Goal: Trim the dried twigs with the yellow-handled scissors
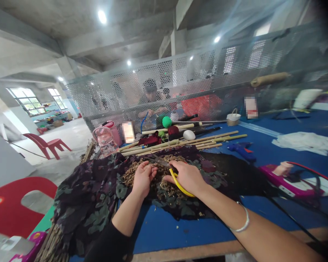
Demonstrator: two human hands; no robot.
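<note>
My right hand (pixel 190 176) grips a pair of scissors (pixel 178 182) with yellow handles. Their dark blades point left, toward my left hand (pixel 143 176). The fingers of that hand are curled in at the blade tips; whatever they pinch is too small to make out. Under both hands lies a heap of dried brown plant bits (pixel 131 173), crumbly and tangled. It rests on a dark floral cloth (pixel 90 203) spread over the blue table (pixel 164 229).
Behind the heap lie bamboo sticks (pixel 221 139), a green ball (pixel 166 122) and a white egg-shaped piece (pixel 189 135). A blue glue gun (pixel 242 150) and a pink power strip (pixel 292 182) with cables are at right. A perforated metal screen (pixel 112 98) stands behind, a person beyond it.
</note>
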